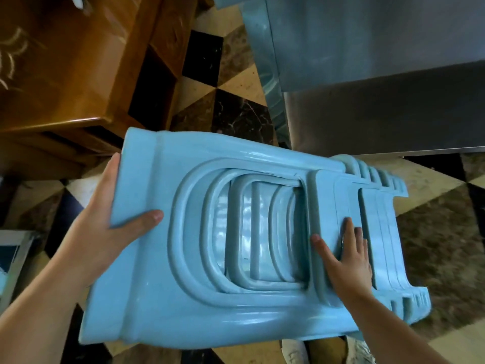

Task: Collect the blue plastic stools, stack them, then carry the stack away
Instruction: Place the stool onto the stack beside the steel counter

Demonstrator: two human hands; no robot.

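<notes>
**Stool stack held sideways above the floor**

A stack of blue stools (236,232) is held on its side, clear of the chequered floor (231,111), with the seats towards the left and the nested legs towards the right. The seat end is grasped by the left hand (105,232), thumb curled over the upper face and fingers behind the seat. The right hand (346,258) is laid flat on the leg section, fingers straight. A wooden cabinet (65,74) is seen upper left, a metal counter (380,74) upper right.
</notes>
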